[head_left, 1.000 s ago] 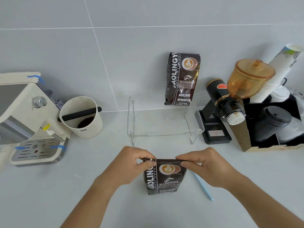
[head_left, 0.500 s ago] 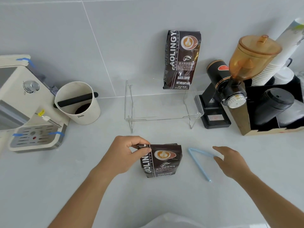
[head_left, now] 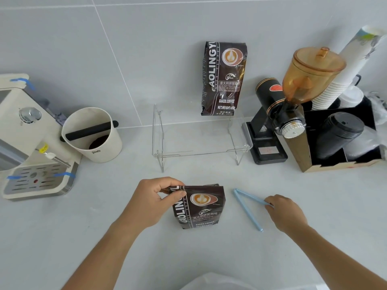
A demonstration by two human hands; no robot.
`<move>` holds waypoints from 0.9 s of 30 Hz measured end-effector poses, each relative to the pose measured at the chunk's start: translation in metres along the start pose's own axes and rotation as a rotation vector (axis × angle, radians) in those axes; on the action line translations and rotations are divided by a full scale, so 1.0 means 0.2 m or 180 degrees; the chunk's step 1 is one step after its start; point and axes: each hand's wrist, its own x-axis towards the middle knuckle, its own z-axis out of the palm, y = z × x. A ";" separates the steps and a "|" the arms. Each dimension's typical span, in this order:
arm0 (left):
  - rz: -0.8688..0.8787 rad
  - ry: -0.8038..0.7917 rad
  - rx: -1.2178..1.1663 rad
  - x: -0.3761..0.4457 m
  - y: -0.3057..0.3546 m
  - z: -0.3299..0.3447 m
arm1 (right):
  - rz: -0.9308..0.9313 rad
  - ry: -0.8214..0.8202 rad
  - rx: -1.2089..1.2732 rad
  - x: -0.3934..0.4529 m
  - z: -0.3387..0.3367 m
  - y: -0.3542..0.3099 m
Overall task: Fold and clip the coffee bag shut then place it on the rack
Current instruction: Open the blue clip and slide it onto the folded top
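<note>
In front of the clear rack [head_left: 201, 152], on the grey surface [head_left: 104, 237], stands the coffee bag [head_left: 199, 208] with its top already folded down. The left hand [head_left: 150, 203] pinches the fold at the bag's left corner, thumb in front and fingers behind, so the folding looks done. Just right of the bag lies the blue clip [head_left: 248, 208], spread open in a V; the right hand [head_left: 285, 213] has its fingertips on one arm of it (whether it truly grips yet, I cannot tell). Clipping and racking remain. A second, unfolded bag [head_left: 224, 78] already stands on the rack's rear edge.
</note>
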 end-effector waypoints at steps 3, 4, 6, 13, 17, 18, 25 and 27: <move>-0.0021 0.0068 -0.0114 -0.01 -0.02 0.01 | -0.0134 0.0162 0.0222 -0.04 -0.02 -0.02; -0.0031 0.0095 -0.0183 -0.02 -0.03 0.01 | -0.0213 0.0235 0.0284 -0.05 -0.04 -0.03; -0.0109 0.0129 -0.0410 -0.02 -0.04 0.02 | -0.0403 0.0437 0.0422 -0.08 -0.09 -0.05; -0.0450 0.0144 -0.1386 -0.03 -0.07 0.06 | -0.1060 0.1328 0.1011 -0.17 -0.33 -0.13; -0.0453 0.0201 -0.1763 -0.03 -0.08 0.07 | -0.1366 0.1557 0.1256 -0.21 -0.47 -0.19; -0.0456 0.0234 -0.1816 -0.03 -0.07 0.07 | -0.1453 0.1582 0.1306 -0.22 -0.51 -0.21; -0.0394 0.0233 -0.1966 0.02 -0.04 0.10 | -0.2180 0.1484 0.1448 -0.29 -0.66 -0.38; -0.0377 0.0149 -0.2018 0.03 -0.02 0.11 | -0.2311 0.1398 0.1360 -0.28 -0.67 -0.43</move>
